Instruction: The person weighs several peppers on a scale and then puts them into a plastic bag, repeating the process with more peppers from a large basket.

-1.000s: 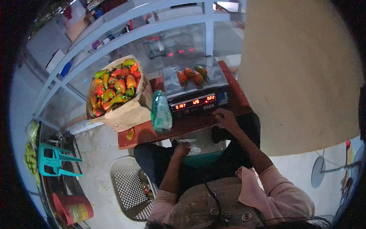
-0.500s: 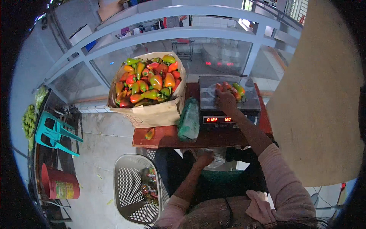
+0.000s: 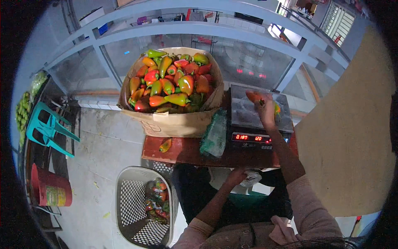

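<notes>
A digital scale point(image 3: 241, 114) with a dark flat pan and a lit red display stands on the right end of a red-brown table. Over its pan, my right hand point(image 3: 265, 110) is closed on a red pepper point(image 3: 253, 97). Beside that hand, a yellow-green pepper point(image 3: 277, 109) shows partly; whether it is held too I cannot see. My left hand point(image 3: 236, 176) is low in front of the table, closed on a crumpled clear plastic bag point(image 3: 251, 179). Left of the scale stands a large brown paper sack point(image 3: 178, 124) heaped with red, orange and green peppers point(image 3: 168, 86).
A green-tinted plastic bundle point(image 3: 214, 135) lies between sack and scale. One loose pepper point(image 3: 166, 145) rests on the table point(image 3: 186, 154). A perforated basket point(image 3: 132, 207) with bagged peppers point(image 3: 157, 199) stands at lower left, a teal chair point(image 3: 47, 128) and red bucket point(image 3: 49, 184) farther left.
The view has shifted, so the table and scale sit farther right. My right hand has drawn peppers together and now grips a red one; my left hand still holds the clear bag.
</notes>
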The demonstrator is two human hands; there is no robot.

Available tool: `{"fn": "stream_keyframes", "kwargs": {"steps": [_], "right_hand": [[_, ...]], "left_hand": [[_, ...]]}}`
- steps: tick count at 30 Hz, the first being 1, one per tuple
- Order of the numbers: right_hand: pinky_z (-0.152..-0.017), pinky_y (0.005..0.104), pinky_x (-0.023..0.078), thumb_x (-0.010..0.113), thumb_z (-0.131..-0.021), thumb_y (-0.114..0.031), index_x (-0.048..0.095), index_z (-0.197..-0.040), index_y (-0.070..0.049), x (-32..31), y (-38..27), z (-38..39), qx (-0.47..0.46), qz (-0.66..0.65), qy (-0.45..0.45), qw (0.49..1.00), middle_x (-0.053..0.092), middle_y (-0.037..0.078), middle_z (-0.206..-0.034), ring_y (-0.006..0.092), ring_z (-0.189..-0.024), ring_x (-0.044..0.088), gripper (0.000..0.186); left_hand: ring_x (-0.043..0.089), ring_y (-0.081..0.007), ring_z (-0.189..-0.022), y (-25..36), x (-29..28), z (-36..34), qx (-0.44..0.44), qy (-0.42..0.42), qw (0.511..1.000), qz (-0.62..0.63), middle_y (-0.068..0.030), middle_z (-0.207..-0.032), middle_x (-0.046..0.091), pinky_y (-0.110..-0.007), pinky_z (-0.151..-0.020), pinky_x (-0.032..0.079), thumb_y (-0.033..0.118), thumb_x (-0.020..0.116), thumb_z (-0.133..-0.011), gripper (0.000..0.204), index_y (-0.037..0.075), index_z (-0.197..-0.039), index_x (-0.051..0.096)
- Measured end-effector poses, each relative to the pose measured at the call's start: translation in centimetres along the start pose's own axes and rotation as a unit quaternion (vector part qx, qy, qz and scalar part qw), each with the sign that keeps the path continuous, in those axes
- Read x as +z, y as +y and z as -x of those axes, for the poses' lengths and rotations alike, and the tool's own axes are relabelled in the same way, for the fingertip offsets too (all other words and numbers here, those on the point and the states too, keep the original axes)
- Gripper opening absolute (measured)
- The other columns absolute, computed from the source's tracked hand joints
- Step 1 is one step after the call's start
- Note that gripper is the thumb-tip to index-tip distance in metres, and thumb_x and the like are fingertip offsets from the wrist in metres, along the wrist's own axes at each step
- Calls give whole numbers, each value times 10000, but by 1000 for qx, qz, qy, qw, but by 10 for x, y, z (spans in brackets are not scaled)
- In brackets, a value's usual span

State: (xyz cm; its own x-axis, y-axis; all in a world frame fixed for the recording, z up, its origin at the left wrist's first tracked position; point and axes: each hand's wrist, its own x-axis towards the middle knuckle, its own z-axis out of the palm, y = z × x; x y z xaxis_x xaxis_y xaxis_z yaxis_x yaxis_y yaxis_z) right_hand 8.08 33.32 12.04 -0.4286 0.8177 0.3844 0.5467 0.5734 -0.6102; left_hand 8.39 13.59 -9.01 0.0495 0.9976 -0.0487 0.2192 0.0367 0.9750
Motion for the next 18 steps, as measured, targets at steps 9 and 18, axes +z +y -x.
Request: {"fn": "stream_keyframes", "kwargs": {"steps": [9,18], "right_hand": [[-682,335,404,572,-670,-133,497,-1008,-77,53,-108,-57,-267,-50,90,958,432,123,-831,281,-801,476,351],[-653,361,427,487,-715,-168,530,-928,-62,84,-148,-94,-262,64,-108,957,560,144,-754,289,-702,538,242]], "left_hand": [[473,-320,-900,-3,12,-4,32,29,998,-46,-181,-965,493,-382,-777,377,150,497,-690,320,29,-985,472],[483,-307,-885,14,9,-3,-57,1,998,19,-184,-922,505,-375,-772,376,141,480,-714,293,32,-986,488]]}}
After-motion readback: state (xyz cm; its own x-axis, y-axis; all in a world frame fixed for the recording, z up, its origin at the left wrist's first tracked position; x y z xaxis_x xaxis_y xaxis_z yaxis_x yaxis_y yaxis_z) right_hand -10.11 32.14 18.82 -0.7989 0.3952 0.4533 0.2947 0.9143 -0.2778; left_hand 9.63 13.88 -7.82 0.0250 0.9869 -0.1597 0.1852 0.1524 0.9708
